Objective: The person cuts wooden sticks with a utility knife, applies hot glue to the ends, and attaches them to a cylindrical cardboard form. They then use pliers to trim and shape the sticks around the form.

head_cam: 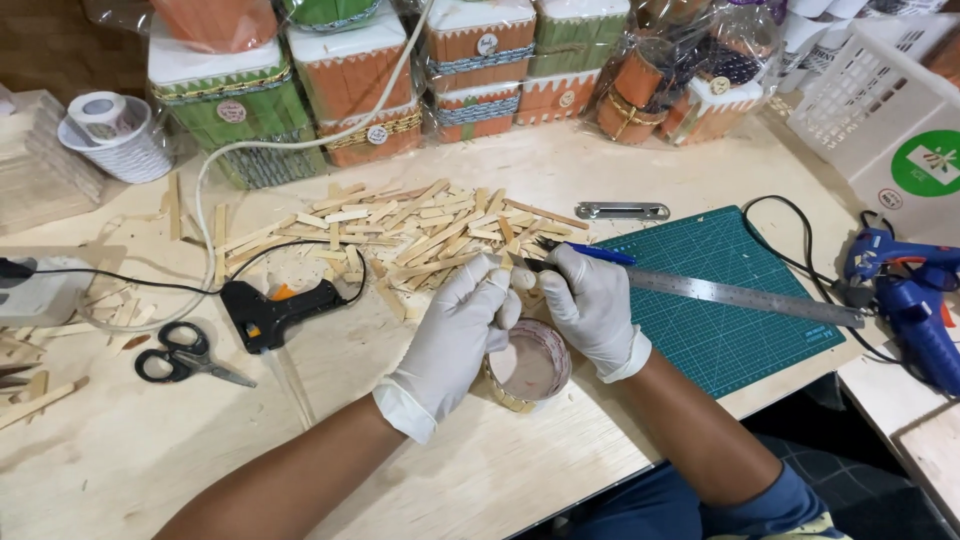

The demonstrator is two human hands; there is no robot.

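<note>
Both my hands wear white gloves and meet over a small round container [530, 368] whose wall is lined with short wooden sticks. My left hand [455, 335] pinches a stick at the container's near rim. My right hand [592, 305] grips a blue pen [590, 252] pointing up-left, its tip close to the left fingers. Just beyond the hands lies a heap of cut wooden sticks [400, 235].
A black glue gun [272, 310] and black scissors [185, 355] lie left. A steel ruler [745, 297] crosses the green cutting mat [730, 300]. A blue glue gun [905, 290] sits right, a utility knife [622, 211] behind. Wrapped stick boxes [350, 80] line the back; a white basket [885, 110] stands at right.
</note>
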